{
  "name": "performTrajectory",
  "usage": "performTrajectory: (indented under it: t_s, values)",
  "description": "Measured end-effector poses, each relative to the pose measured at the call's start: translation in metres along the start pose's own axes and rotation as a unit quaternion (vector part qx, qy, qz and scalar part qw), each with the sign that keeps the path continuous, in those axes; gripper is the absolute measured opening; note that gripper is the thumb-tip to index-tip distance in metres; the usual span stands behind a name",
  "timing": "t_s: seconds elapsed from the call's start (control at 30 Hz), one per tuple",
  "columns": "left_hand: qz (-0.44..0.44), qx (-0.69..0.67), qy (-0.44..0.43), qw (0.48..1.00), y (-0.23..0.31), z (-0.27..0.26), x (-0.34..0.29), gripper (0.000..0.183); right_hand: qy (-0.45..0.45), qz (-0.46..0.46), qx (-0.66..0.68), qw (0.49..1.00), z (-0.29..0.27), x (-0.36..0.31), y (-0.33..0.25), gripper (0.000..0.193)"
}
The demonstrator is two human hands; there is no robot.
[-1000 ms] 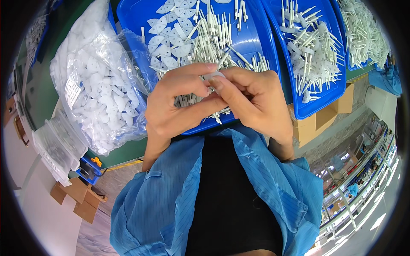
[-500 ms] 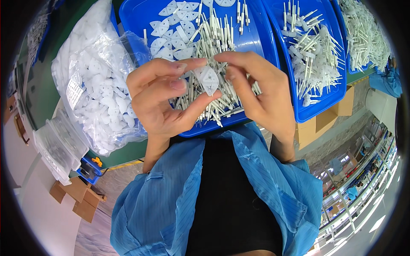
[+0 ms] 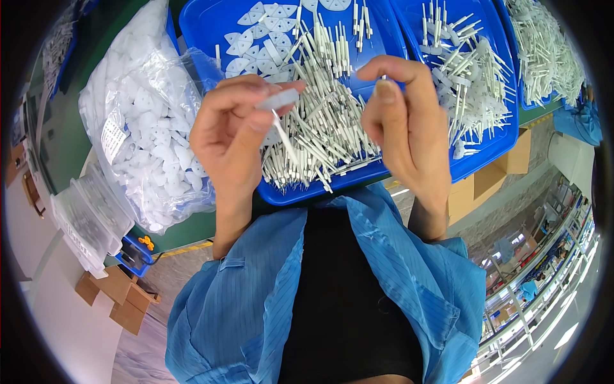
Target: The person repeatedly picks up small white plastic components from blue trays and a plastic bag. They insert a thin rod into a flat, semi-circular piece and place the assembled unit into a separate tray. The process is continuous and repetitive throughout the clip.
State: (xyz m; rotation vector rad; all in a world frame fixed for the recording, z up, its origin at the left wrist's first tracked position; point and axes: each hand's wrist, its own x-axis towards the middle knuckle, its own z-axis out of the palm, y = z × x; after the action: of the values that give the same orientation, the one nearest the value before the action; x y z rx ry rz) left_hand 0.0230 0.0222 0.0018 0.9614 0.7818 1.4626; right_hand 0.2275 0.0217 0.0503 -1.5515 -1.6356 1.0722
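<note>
The white plate point(image 3: 279, 99) lies between the thumb and index finger of the left hand point(image 3: 225, 128), turned nearly edge-on, with the fingers clamped on it. A white rod point(image 3: 285, 139) slants down from its underside over the heaped rods point(image 3: 332, 128) in the blue tray point(image 3: 382, 57). The left hand is raised, its palm turned inward. The right hand point(image 3: 412, 131) hangs well apart from the plate, above the tray's right side, index finger bent over the upright thumb; whether these fingers meet or pinch anything cannot be told.
</note>
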Motion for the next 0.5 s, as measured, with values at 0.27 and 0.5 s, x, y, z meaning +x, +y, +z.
performTrajectory:
  t_s: [0.27, 0.5]
  values:
    - [-0.022, 0.038, 0.040, 0.998, -0.005, -0.007, -0.005, 0.021, -0.022, -0.093, -0.002, 0.995, 0.044, -0.016, -0.007, 0.028]
    - [-0.074, -0.015, 0.040, 0.996, 0.008, 0.011, -0.003, 0.020, -0.004, -0.124, -0.042, 0.991, 0.044, -0.015, -0.007, 0.021]
